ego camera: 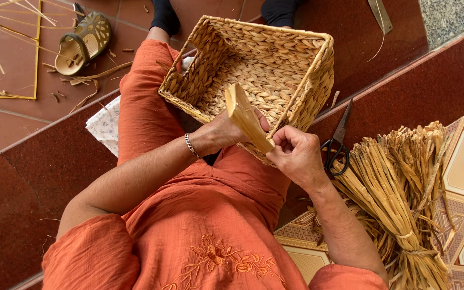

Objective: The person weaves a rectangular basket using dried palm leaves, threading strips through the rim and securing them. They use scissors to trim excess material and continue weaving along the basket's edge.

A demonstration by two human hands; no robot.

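Note:
A rectangular woven straw basket (275,59) rests tilted on my lap, its open side facing up. My left hand (222,132) grips a flat pale wooden block (245,115) that stands on edge against the basket's near rim. My right hand (296,156) is closed at the same rim just right of the block, its fingers pinching the weave or a strand; what it grips is too small to tell. A metal bracelet (190,145) sits on my left wrist.
Black-handled scissors (338,144) lie on the red step right of my right hand. A tied bundle of dried straw (398,198) lies on the patterned floor tiles at right. A sandal (84,42) and a thin straw frame (12,53) lie at the upper left.

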